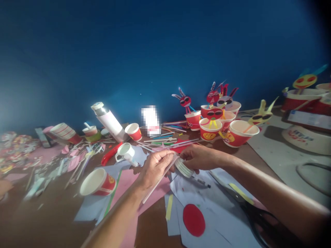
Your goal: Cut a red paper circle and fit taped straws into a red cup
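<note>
My left hand is closed, its thumb and fingers pinching a thin pale pink straw that slants down toward me. Close beside it, my right hand is closed around a white, ribbed roll that looks like tape. The fingertips of both hands meet near the straw's upper end, where the detail is too small to make out. Below the hands lie pink paper and white sheets, with a red paper disc on the sheets. A pen lies just under the roll.
Black-handled scissors lie under my right forearm. At the left stand a paper cup, a mug and a white thermos. Cups with paper faces line the back right. Scraps litter the left.
</note>
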A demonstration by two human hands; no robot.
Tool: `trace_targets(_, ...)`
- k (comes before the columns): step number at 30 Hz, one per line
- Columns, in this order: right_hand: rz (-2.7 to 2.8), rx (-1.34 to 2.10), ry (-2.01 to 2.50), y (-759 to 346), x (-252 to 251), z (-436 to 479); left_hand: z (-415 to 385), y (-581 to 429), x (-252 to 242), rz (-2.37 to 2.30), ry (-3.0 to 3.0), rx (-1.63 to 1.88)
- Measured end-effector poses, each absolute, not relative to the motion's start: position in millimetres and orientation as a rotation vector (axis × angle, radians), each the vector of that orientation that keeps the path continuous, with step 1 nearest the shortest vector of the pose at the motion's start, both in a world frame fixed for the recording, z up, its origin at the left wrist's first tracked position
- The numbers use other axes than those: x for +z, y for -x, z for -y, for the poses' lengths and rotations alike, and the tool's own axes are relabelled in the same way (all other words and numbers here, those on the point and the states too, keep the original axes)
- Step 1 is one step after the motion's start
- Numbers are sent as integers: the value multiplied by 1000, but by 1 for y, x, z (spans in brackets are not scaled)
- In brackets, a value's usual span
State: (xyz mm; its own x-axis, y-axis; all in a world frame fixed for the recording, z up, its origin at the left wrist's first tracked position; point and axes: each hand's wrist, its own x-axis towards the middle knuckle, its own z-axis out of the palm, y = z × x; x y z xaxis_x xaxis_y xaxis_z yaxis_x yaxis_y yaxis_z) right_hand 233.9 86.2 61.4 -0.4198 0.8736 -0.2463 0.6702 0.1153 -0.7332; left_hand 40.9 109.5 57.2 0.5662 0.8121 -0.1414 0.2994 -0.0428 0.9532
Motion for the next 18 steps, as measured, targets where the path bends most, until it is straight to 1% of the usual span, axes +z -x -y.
trace_targets(5,2086,1183,1581,-233,60,-87,-115,-35,57,-880,-1536,515)
trace_targets(12,2092,1189,1526,-234,58,-88,-118,-34,60,-716,-1465,466)
trace_targets(18,2053,1231,1503,-232,68,-83,-116,-37,62,-740,-1400,496)
